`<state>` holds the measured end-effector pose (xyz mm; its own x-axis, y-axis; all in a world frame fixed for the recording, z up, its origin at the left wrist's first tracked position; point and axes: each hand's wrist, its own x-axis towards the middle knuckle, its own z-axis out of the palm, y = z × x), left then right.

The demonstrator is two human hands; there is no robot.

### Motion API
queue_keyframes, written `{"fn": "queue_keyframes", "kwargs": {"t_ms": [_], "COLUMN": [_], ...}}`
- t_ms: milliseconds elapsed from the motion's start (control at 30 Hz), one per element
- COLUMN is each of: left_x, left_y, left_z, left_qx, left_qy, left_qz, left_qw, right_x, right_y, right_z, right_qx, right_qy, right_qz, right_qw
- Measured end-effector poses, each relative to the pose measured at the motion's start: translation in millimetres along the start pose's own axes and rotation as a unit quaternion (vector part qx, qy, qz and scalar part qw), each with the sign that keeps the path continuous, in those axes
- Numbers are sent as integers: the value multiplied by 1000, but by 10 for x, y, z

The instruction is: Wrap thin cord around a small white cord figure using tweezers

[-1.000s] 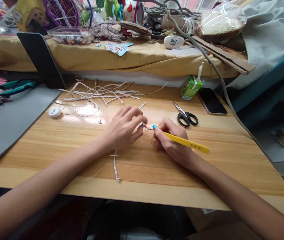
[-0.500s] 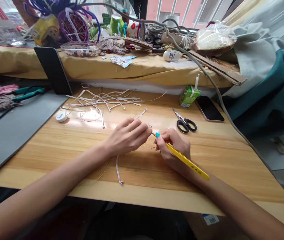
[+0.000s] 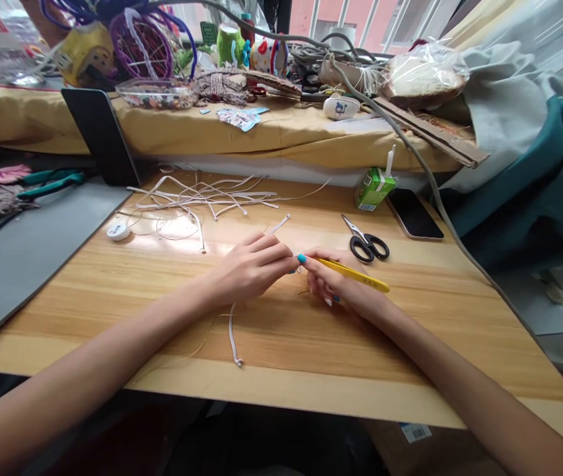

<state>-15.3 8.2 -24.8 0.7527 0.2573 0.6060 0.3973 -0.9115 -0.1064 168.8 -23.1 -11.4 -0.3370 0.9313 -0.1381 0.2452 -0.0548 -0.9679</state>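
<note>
Over the middle of the wooden board, my left hand (image 3: 254,268) is closed, its fingertips pinching a white cord (image 3: 233,338). One end of the cord pokes out beyond the knuckles; a knotted end lies below the wrist. Small pale loops show at the fingertips, too fine to make out fully. My right hand (image 3: 336,281) meets the left, thumb and index finger pressed together at those loops. Lodged in the right hand are yellow tweezers (image 3: 361,276), their back end pointing right and their tips hidden. A thin thread trails under the left forearm.
Behind my hands lie loose white cords (image 3: 212,198) and a white round spool (image 3: 117,229). Black-handled scissors (image 3: 368,243), a green drink carton (image 3: 375,188) and a phone (image 3: 415,213) are at right. A dark tablet (image 3: 100,135) leans at left; a grey cable (image 3: 435,188) crosses the right side.
My right hand has turned and its thumb has moved left to the left fingertips. The tweezers have slid back into the hand and lie flatter. My left hand has barely moved.
</note>
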Motion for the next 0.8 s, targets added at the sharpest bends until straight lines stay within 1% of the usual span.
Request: {"fn": "queue_keyframes", "kwargs": {"t_ms": [67, 233, 433, 600, 667, 800], "left_x": [0, -5, -12, 0, 6, 20], "left_y": [-5, -26, -44, -40, -39, -34], "left_z": [8, 5, -7, -14, -20, -50], "left_qx": [-1, 15, 7, -10, -3, 30], "left_qy": [0, -6, -21, -22, -27, -40], "left_qz": [2, 16, 50, 48, 52, 82], "left_qw": [1000, 1000, 998, 999, 998, 995], "right_x": [-11, -17, -7, -12, -15, -17], "right_y": [-28, -81, -82, -103, -107, -101], "right_z": [10, 0, -13, -13, -19, -39], "right_qx": [-8, -17, -4, -17, -22, -21], "right_qy": [-8, 1, -11, -13, -16, -29], "right_qz": [15, 38, 36, 46, 42, 40], "right_qw": [1000, 999, 999, 999, 999, 999]}}
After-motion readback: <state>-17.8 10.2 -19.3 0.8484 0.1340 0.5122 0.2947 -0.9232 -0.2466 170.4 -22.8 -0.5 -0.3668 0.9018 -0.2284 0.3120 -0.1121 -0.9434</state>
